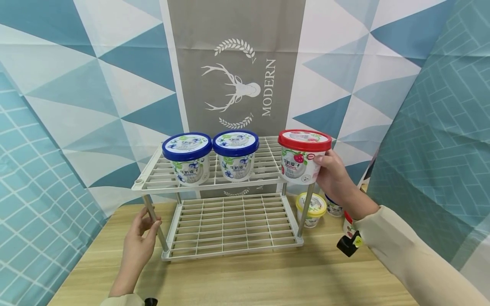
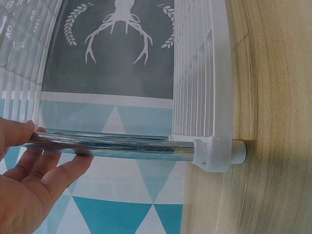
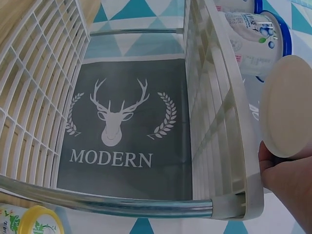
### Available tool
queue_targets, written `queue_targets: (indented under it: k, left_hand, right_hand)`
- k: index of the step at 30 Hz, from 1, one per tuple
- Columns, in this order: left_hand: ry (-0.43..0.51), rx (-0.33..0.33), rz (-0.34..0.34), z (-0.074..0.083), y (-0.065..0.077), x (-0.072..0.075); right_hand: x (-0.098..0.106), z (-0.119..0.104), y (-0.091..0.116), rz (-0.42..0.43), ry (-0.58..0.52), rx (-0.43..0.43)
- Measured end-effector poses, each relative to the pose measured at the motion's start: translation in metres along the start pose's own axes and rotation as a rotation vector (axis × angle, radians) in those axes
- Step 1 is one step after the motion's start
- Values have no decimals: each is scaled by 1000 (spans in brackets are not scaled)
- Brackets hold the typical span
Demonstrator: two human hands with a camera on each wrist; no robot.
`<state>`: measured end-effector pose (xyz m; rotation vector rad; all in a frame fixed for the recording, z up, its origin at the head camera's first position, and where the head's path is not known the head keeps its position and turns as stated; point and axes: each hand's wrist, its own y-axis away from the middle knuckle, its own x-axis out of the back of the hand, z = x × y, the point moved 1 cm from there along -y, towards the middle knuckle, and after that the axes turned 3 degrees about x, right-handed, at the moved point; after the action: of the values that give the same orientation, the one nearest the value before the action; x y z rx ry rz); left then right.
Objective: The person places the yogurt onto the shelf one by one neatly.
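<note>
My right hand (image 1: 337, 178) grips a white tub with a red lid (image 1: 300, 163) and strawberry print at the right end of the upper shelf. The right wrist view shows the plain base of this tub (image 3: 287, 107), just above the shelf's edge. Two blue-lidded tubs, one on the left (image 1: 191, 170) and one nearer the middle (image 1: 237, 168), stand upright on the upper shelf. At the front left, my left hand (image 1: 141, 242) holds the metal post (image 2: 122, 146) of the two-tier white rack (image 1: 139, 183), thumb on one side and fingers on the other.
Behind the rack's right side, a yellow-lidded tub (image 1: 318, 206), a blue-lidded tub (image 1: 334, 208) and a partly hidden red-lidded tub (image 1: 348, 227) stand on the wooden table (image 1: 245, 284). The rack's lower shelf (image 1: 229, 231) is a wire grid. A patterned cloth (image 1: 134, 76) hangs behind.
</note>
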<state>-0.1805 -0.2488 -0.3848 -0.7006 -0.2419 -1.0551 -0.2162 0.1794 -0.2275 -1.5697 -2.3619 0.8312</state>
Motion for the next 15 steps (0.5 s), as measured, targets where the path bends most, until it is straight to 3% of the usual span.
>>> queue_targets:
  k: [4,15]
  left_hand:
    - [-1,-4,3,2,0,0]
    - [6,-8,18,1,0,0]
  right_hand:
    - [-2,0,-5,4,46,-4]
    - [-3,3,-11,1,35,-7]
